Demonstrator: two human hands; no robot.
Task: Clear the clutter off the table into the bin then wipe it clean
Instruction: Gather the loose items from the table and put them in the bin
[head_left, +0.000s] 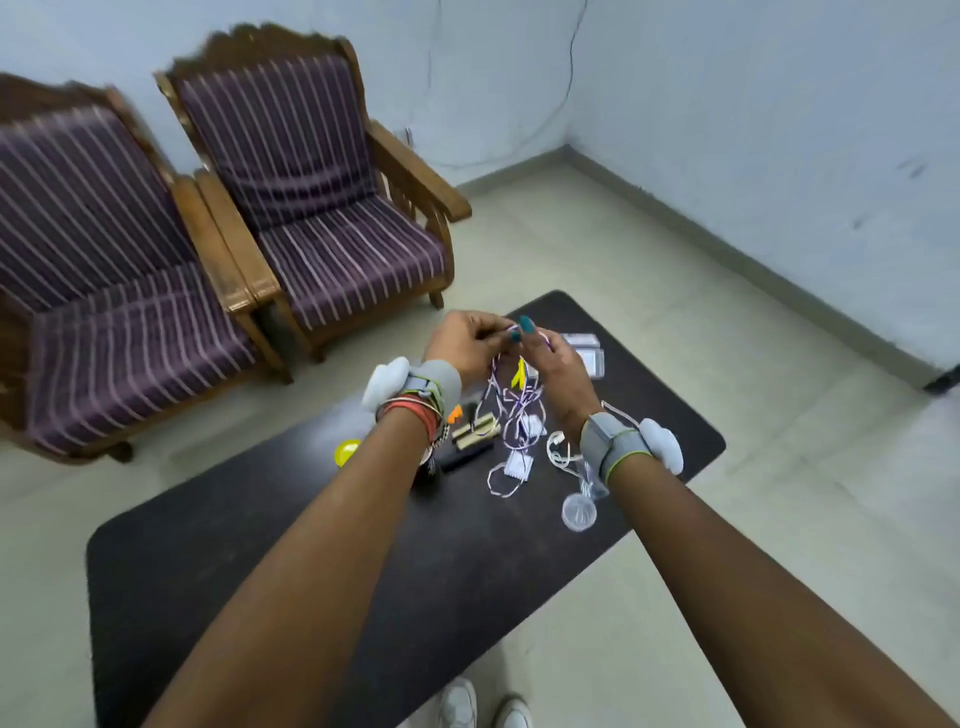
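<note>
A dark table (218, 561) stands in front of me with clutter at its far end. Both hands are raised above that end. My left hand (470, 340) and my right hand (553, 364) pinch the top of a tangle of white and purple cords (511, 415) with small white tags, which hangs down to the tabletop. A yellow bit dangles among the cords. On the table lie a yellow round object (347, 452), a black stick (467, 458), small wooden blocks (475, 432), an orange piece (455, 413), a white cable (558, 449), a clear plastic cup (578, 512) and clear packets (589, 353). No bin is in view.
Two wooden armchairs (311, 208) with purple striped cushions stand left of and behind the table. Pale floor (779, 467) surrounds it, with walls meeting in a corner at the back right. My white shoes (483, 706) show at the table's near edge.
</note>
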